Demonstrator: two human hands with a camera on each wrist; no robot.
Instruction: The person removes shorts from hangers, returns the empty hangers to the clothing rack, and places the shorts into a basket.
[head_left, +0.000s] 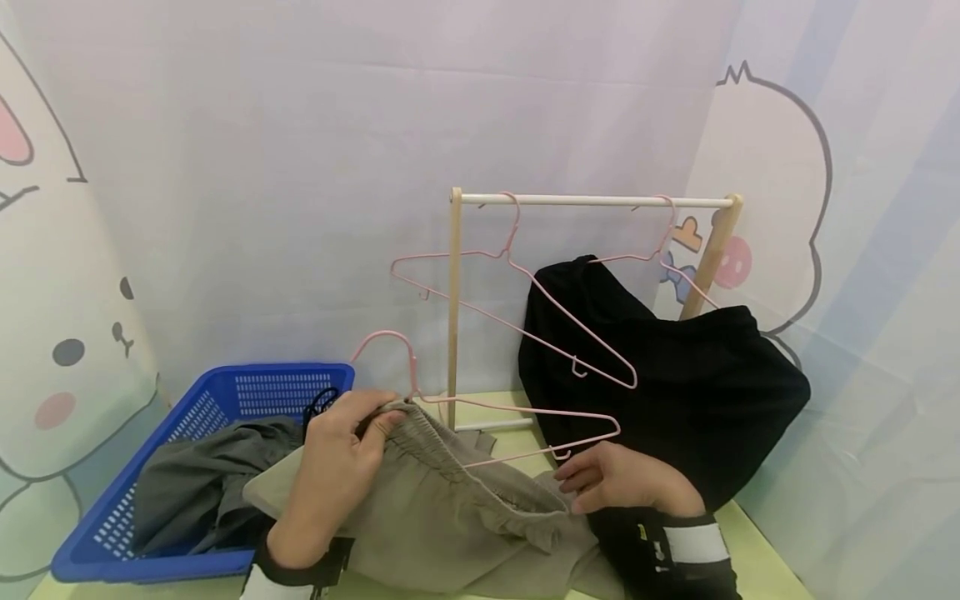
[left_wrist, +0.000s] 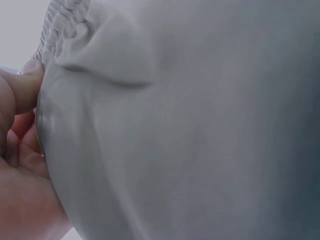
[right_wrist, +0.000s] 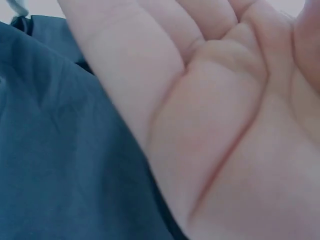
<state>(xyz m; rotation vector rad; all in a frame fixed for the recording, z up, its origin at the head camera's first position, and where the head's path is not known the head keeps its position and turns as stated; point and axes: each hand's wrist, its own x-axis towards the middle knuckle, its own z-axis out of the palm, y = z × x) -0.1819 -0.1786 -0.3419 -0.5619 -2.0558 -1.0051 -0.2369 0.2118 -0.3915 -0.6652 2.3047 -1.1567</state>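
At the waistband, left: left hand (head_left: 341, 458) pinches the gathered edge of the khaki garment (head_left: 450, 533), thumb against fingers.
Waistband, right: right hand (head_left: 637, 483) is at the edge, fingers bent; can't tell from my views if it's gripping.
Garment position: front of the counter (head_left: 753, 550), just beside the blue basket (head_left: 165, 570).
Pink hanger (head_left: 525, 408): left part hidden at the opening, right end sticking out above the waistband.
Snag risk: small hook (head_left: 561, 453) on the lower bar could catch the elastic if cloth drags across it.
Slip risk: I'd expect a hard stretch to pull the edge from the left pinch; hanger could then spring out.
Khaki look: matte, soft folds, ruched waistband, opening gaping, lower cloth bunched.
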